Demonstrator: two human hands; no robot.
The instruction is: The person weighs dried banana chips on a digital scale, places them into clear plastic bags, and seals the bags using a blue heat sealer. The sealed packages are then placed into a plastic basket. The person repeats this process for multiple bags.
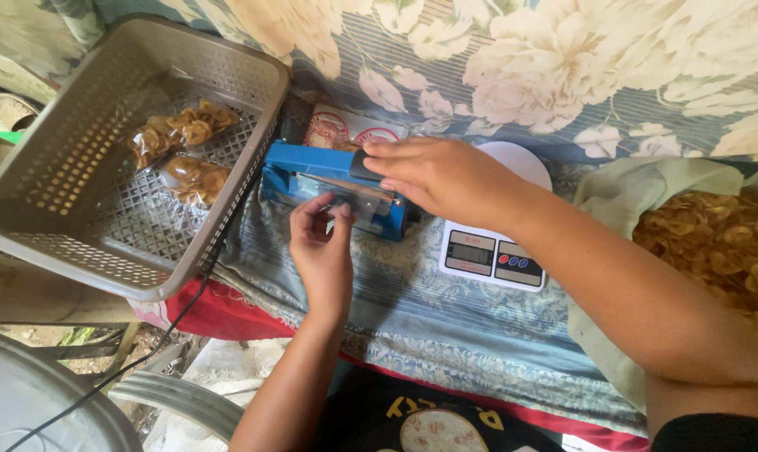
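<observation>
Right hand (pixel 436 174) presses blue sealer (pixel 333 180); left hand (pixel 322 243) pinches clear bag (pixel 354 201) beneath.

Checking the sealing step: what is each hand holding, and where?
Left hand pinches a clear bag by its edge; right hand presses the blue sealer arm.

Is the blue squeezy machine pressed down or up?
Pressed down. The right hand lies on the blue sealer arm, lowered onto the clear bag that the left hand holds.
</observation>
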